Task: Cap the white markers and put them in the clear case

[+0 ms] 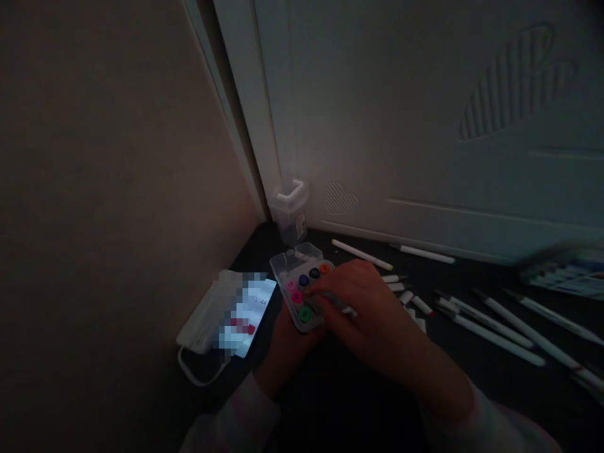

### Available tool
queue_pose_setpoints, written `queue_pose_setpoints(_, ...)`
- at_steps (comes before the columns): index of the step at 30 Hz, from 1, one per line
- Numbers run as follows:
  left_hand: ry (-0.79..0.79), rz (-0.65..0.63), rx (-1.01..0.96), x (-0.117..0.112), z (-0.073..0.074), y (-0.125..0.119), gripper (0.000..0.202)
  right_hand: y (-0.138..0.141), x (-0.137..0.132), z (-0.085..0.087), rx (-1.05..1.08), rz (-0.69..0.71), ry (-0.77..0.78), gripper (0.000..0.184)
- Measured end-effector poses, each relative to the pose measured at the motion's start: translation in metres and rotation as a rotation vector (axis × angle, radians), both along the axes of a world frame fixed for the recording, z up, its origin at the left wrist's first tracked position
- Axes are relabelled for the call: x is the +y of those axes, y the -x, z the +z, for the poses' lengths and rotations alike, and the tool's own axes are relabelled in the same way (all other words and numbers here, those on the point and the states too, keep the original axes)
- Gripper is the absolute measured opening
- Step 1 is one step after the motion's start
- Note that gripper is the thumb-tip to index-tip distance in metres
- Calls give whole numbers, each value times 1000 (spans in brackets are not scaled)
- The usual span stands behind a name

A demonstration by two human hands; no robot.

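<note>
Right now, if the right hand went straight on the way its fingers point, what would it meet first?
The coloured marker caps in the clear case: the fingertips of the right hand seem almost on them. Beyond lies the lit phone; depth is unclear.

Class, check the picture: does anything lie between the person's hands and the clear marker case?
Nothing visible. The left hand holds the marker case from below; the right hand rests on its coloured caps. Loose markers lie aside, to the right.
</note>
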State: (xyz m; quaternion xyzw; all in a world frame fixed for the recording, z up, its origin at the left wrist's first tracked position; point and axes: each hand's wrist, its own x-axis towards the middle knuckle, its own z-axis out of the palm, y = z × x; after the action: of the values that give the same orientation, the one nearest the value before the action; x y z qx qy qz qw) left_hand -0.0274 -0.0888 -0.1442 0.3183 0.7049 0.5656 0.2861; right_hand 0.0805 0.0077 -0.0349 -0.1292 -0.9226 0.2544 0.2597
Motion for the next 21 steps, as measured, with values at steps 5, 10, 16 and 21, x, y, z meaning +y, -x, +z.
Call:
queue_pose_setpoints(5,14,4,32,0,-2,0,54,3,-3,-1,-90,23,-26,25)
queue_pose_setpoints(10,-57,-49,85,0,-3,3,50,5,-5,1,-135,-10,-52,26)
queue_pose_setpoints(16,-61,-40,97,1,-4,4,52,7,-9,4,-144,-60,-54,18)
queue_pose_setpoints(21,-62,-47,46,1,0,3,51,8,-10,5,-157,-51,-45,19)
